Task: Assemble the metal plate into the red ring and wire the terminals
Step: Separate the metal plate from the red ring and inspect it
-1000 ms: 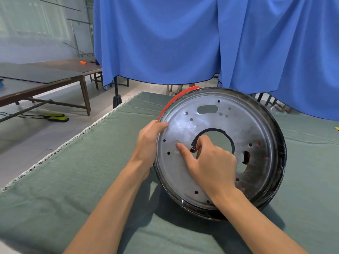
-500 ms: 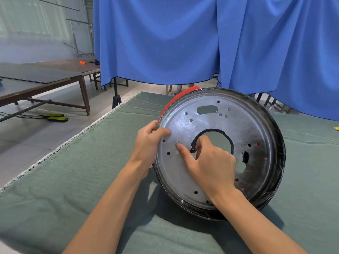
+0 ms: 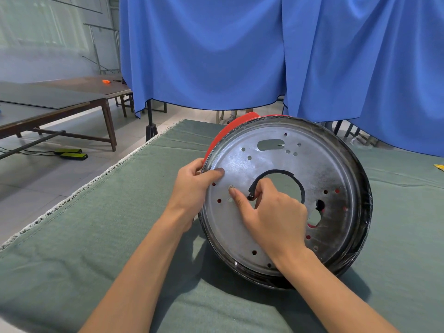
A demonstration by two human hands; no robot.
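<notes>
Left hand [image 3: 192, 186] grips the metal plate [image 3: 319, 179] edge; right hand [image 3: 271, 212] seemingly pinches its center-hole rim.

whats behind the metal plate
A red ring shows past the metal plate's upper left edge, and red shows through several holes. Through the centre hole, only green cloth. The rest is covered by the plate.

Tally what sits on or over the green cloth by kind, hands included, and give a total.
Hands: 2, left hand and right hand
Metal plate: 1
Red ring: 1
Yellow scrap at the cloth's right edge: 1
Total: 5
</notes>
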